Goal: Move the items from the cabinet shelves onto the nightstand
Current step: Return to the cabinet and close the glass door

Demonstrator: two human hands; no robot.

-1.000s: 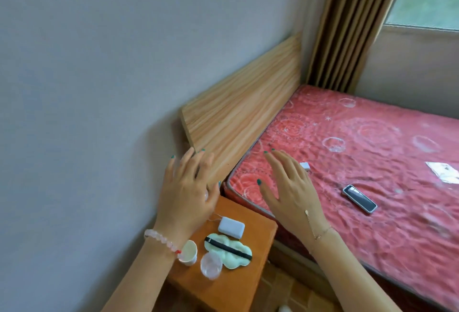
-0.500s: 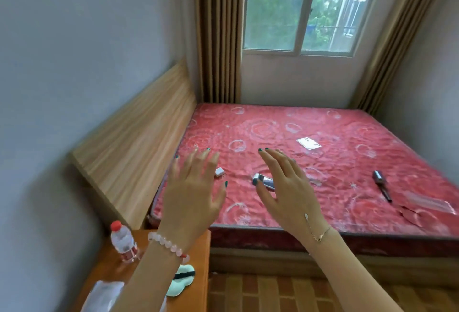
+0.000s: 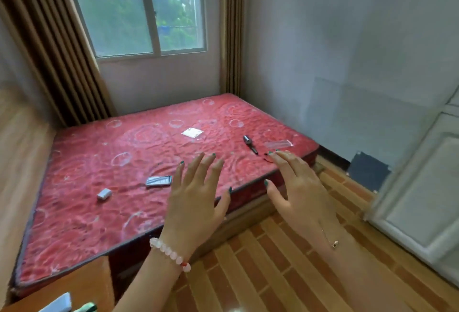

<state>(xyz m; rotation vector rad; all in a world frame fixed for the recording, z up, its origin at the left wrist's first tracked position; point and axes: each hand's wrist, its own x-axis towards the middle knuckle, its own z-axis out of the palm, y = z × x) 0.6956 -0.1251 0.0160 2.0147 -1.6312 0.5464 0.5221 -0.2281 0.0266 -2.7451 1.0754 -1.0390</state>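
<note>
Both of my hands are raised in front of me, palms down, fingers spread and empty. My left hand [image 3: 196, 202] hovers over the near edge of the red mattress [image 3: 104, 162]. My right hand [image 3: 298, 187] is over the mattress corner and the floor. The orange nightstand [image 3: 82, 284] shows only as a corner at the bottom left, with a white item [image 3: 58, 303] and a pale green item [image 3: 87, 308] at the frame edge. A white cabinet door [image 3: 419, 187] stands at the right edge; its shelves are out of sight.
On the mattress lie a phone [image 3: 159, 180], a small white box [image 3: 104, 193], a dark tool [image 3: 250, 144], a white card [image 3: 192, 132] and a clear packet [image 3: 278, 143]. Brown tiled floor [image 3: 260, 269] runs between bed and cabinet. A window with curtains is behind the bed.
The view has swung right, from the nightstand and headboard across the bed toward the white cabinet. Both hands stayed spread and empty in front of me; the nightstand slid to the bottom left corner.
</note>
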